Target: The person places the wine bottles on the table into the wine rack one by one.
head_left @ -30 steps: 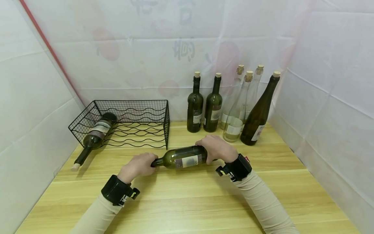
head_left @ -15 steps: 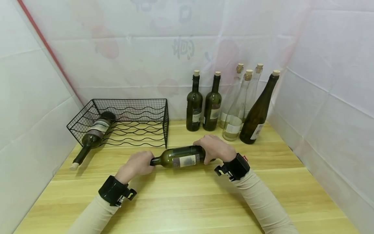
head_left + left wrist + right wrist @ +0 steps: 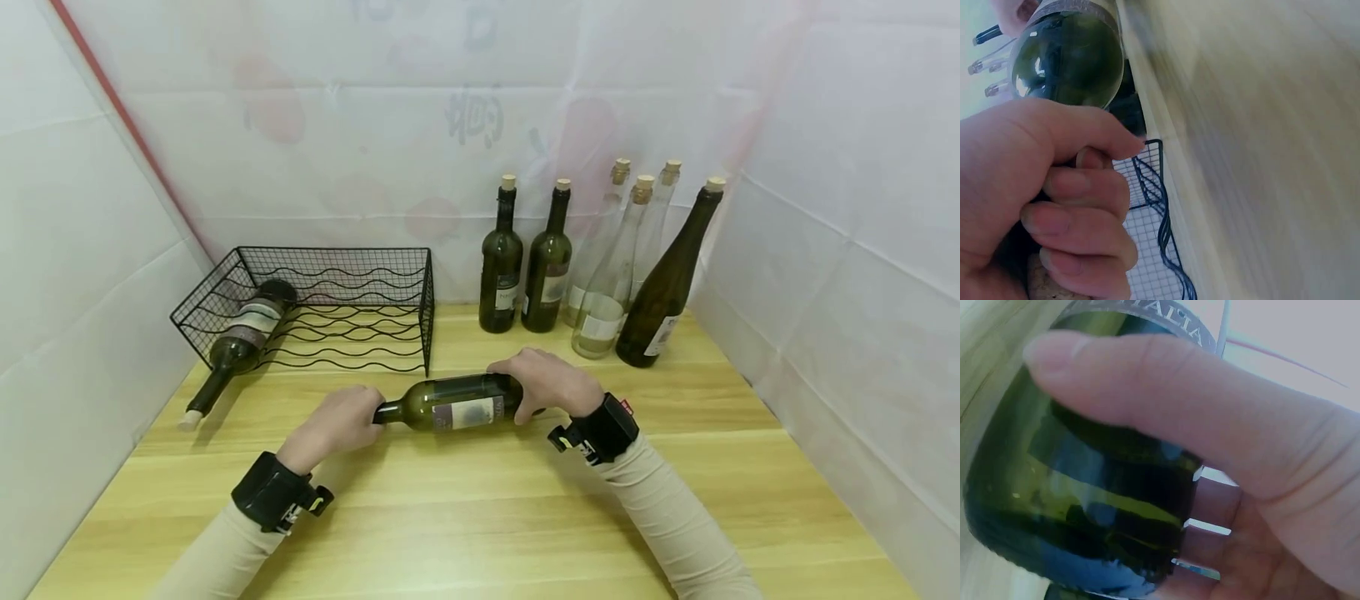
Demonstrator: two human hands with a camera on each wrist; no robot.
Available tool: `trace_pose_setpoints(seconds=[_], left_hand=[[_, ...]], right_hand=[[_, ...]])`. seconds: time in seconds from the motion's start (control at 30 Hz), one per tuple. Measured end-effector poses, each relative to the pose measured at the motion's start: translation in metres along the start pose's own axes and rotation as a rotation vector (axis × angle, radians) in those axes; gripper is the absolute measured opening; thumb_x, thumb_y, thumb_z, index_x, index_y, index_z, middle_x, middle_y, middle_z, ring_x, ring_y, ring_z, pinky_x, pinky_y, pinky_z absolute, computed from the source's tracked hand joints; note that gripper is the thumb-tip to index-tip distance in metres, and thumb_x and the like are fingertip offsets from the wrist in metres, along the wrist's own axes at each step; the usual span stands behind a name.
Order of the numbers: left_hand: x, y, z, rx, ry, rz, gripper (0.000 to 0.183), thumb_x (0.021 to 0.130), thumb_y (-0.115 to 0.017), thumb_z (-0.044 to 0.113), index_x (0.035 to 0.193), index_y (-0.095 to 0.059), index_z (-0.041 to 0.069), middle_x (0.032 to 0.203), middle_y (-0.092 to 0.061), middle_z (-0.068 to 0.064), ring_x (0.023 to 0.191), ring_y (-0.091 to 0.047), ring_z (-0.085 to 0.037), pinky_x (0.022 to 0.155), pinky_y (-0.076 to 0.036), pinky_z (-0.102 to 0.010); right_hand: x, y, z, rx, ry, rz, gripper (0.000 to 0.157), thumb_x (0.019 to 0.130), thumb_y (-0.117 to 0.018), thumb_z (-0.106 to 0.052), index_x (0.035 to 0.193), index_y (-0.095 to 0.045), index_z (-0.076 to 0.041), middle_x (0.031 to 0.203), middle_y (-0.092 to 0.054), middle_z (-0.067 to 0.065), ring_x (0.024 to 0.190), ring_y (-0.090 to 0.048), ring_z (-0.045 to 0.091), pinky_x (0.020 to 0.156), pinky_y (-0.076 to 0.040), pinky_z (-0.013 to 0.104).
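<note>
A dark green wine bottle [image 3: 465, 404] lies sideways between my two hands, its neck to the left and a pale label facing me. My left hand [image 3: 335, 427] grips the neck; in the left wrist view its fingers [image 3: 1079, 231] curl round it, with a cork [image 3: 1050, 284] below them. At the base end, my right hand [image 3: 551, 383] holds the bottle. Its thumb [image 3: 1016, 12] is barely visible there, but in the right wrist view the thumb [image 3: 1129, 381] lies across the green glass [image 3: 1085, 487] and the fingers reach round the far side.
A black wire wine rack [image 3: 337, 342] stands back left, with one corked bottle [image 3: 247, 333] lying in its leftmost slot. Back right, two green bottles [image 3: 501, 271], several clear bottles [image 3: 602, 312] and a tall dark bottle [image 3: 663, 292] stand upright. White cloth walls surround the wooden table [image 3: 465, 517].
The bottle has shifted slightly to the left with both hands still gripping it. My left hand and forearm have moved a little left. Rack and standing bottles stay in place.
</note>
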State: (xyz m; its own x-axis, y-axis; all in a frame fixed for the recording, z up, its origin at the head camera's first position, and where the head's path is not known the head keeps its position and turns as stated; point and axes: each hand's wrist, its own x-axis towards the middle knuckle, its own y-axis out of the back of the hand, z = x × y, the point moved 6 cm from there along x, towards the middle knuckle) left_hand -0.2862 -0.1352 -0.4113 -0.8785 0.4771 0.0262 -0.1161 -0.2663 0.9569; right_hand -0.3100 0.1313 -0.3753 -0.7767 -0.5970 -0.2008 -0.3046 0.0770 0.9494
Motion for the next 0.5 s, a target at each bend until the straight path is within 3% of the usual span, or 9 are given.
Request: trace_pose_setpoints(seconds=[0.1, 0.27, 0.5], left_hand=[[-0.002, 0.004, -0.004, 0.012, -0.025, -0.011, 0.023, 0.084, -0.073, 0.007, 0.07, -0.057, 0.015, 0.064, -0.048, 0.004, 0.056, -0.041, -0.01, 0.054, -0.033, -0.025], [-0.011, 0.012, -0.014, 0.024, -0.062, -0.019, 0.028, 0.083, -0.071, 0.006, 0.066, -0.053, 0.018, 0.064, -0.044, 0.005, 0.056, -0.037, -0.009, 0.055, -0.03, -0.024], [-0.027, 0.02, -0.036, 0.011, -0.034, -0.04, 0.029, 0.081, -0.071, 0.006, 0.066, -0.05, 0.019, 0.063, -0.04, 0.007, 0.056, -0.035, -0.008, 0.055, -0.029, -0.025]], right_hand=[[0.0, 0.001, -0.002, 0.045, 0.007, -0.02, 0.084, 0.077, -0.092, -0.021, 0.151, -0.052, -0.016, 0.134, -0.068, 0.01, 0.109, -0.069, 0.028, 0.094, -0.054, 0.039], [-0.004, 0.005, -0.006, 0.04, 0.089, -0.028, 0.085, 0.08, -0.09, -0.025, 0.153, -0.048, -0.013, 0.137, -0.067, 0.011, 0.116, -0.067, 0.031, 0.102, -0.052, 0.042], [-0.017, 0.019, 0.002, 0.065, 0.095, 0.012, 0.089, 0.079, -0.091, -0.02, 0.154, -0.045, -0.007, 0.146, -0.06, 0.018, 0.132, -0.059, 0.038, 0.11, -0.048, 0.049]])
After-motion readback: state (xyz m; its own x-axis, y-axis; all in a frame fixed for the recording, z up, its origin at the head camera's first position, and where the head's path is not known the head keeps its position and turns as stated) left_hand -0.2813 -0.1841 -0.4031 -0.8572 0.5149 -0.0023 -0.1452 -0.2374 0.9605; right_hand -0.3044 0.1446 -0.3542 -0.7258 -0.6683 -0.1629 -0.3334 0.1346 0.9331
